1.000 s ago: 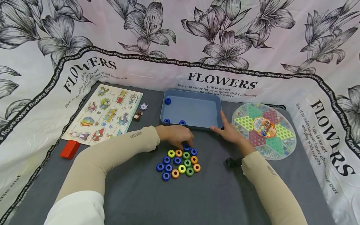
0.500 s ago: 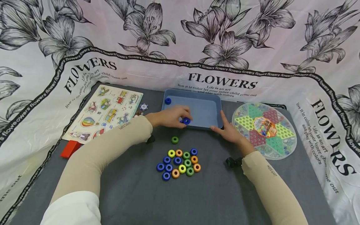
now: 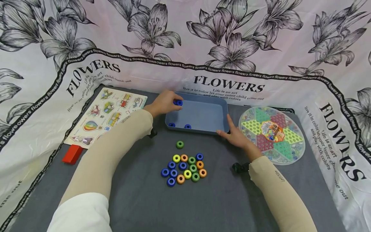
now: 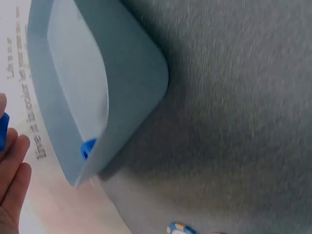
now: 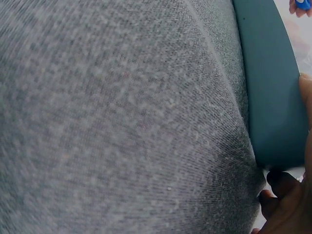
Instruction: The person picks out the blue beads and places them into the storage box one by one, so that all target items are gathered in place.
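At the back-left corner of the blue-grey tray (image 3: 208, 111), my left hand (image 3: 166, 102) pinches a blue ring (image 3: 179, 103) between thumb and fingers. That ring (image 4: 3, 130) also shows at the edge of the left wrist view, above the tray wall (image 4: 131, 63). Partly covered by the hand, another blue ring lies in that corner. Two more, a blue ring (image 3: 172, 124) and a second blue ring (image 3: 188, 126), lie along the tray's front wall. My right hand (image 3: 236, 136) grips the front-right corner, thumb at the front and index finger along the side.
A loose group of blue, yellow, orange and green rings (image 3: 183, 166) lies before the tray, with one green ring (image 3: 180, 144) apart. Left are a picture puzzle board (image 3: 104, 119) and a red block (image 3: 72, 154); right is a round star-patterned game board (image 3: 272, 135).
My left hand has picked a blue ring from the group and carried it over the tray to the back-left corner. A green ring now shows where the hand was. The right hand stays put.
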Demonstrator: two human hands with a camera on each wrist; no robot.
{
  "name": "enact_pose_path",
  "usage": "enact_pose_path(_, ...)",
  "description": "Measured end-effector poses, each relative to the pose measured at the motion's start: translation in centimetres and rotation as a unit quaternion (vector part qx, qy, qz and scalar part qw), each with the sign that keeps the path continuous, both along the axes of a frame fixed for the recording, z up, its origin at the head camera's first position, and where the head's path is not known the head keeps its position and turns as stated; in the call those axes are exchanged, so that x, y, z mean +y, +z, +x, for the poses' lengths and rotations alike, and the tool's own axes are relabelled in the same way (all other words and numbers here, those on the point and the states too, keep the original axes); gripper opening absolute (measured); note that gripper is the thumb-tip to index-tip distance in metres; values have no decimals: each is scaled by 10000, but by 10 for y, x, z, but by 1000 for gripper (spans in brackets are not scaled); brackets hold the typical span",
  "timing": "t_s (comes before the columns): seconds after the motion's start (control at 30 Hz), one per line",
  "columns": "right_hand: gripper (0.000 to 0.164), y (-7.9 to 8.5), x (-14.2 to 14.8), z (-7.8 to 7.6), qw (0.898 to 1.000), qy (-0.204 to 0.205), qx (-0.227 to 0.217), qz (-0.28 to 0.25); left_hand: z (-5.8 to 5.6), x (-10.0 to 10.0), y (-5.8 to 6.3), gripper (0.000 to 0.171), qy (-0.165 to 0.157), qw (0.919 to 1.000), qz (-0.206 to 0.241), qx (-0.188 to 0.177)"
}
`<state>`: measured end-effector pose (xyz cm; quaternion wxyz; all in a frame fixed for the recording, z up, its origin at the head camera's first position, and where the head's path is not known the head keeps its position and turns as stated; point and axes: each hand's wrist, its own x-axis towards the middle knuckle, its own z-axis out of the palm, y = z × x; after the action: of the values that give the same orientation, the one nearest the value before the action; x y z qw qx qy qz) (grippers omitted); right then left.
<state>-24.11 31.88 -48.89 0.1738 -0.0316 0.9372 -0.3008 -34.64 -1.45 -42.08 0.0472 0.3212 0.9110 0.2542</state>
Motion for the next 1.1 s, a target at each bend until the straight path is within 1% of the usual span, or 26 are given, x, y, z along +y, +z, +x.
enact_pose_path(0.07,97,1,0,0,10000,-16,-24,-13,-5,-2,2,38,78,9999,-89,92)
enact_pose_path(0.17,97,1,-1,1,10000,-19,-34,-31,-8,-3,5,38,99,9997,-142,158)
enact_pose_path(0.3,97,-1,-1,1,10000,-9,-53,-21,-8,-3,6,40,32,9990,-368,257)
enact_pose_path(0.47,98,-3,-1,-1,10000,-3,-35,45,-9,-1,3,42,2,9974,-657,291)
enact_pose_path(0.73,96,-5,1,0,10000,-58,41,40,-12,4,4,42,-111,9967,-689,415)
enact_pose_path(0.87,97,-4,2,0,10000,-64,10,42,-12,4,7,43,-77,9969,-721,310)
enact_pose_path(1.0,98,-3,1,-2,10000,-73,22,-4,-13,3,5,45,0,9973,-684,265)
enact_pose_path(1.1,98,-3,0,-2,10000,-66,2,-28,-12,3,4,50,-97,9973,-651,317)
